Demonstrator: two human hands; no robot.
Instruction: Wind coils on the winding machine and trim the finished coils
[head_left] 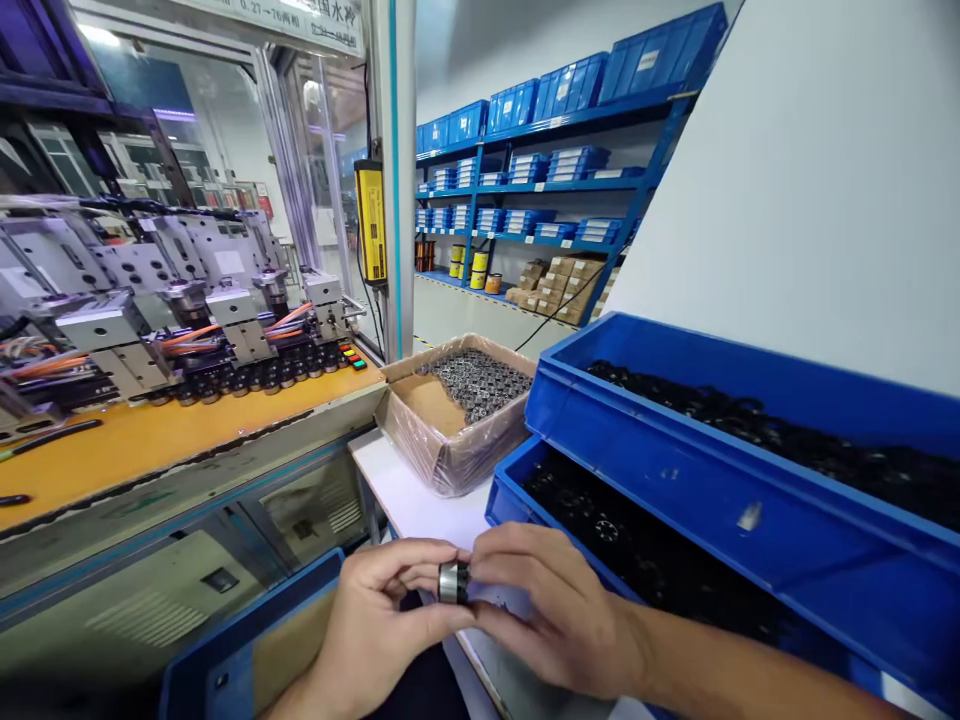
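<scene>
A small steel stator core (448, 582) with black plastic on its right side is held up over the lap, in front of the white tabletop. My left hand (375, 610) is closed around its left side, thumb below and fingers above. From the right, my right hand (547, 605) has its fingers curled against the black plastic side; the fingertips partly cover it. Just behind the hands, a lower blue bin (517, 480) contains black plastic pieces, one pale toothed ring among them. A plastic-lined carton (450, 462) of rows of metal cores stands beyond.
An upper blue bin (705, 430) of black rings rests over the lower one at right. A machine bench (247, 430) with a row of dark round parts runs along the left. Another blue bin (187, 665) sits below left. Blue shelving (517, 185) stands behind.
</scene>
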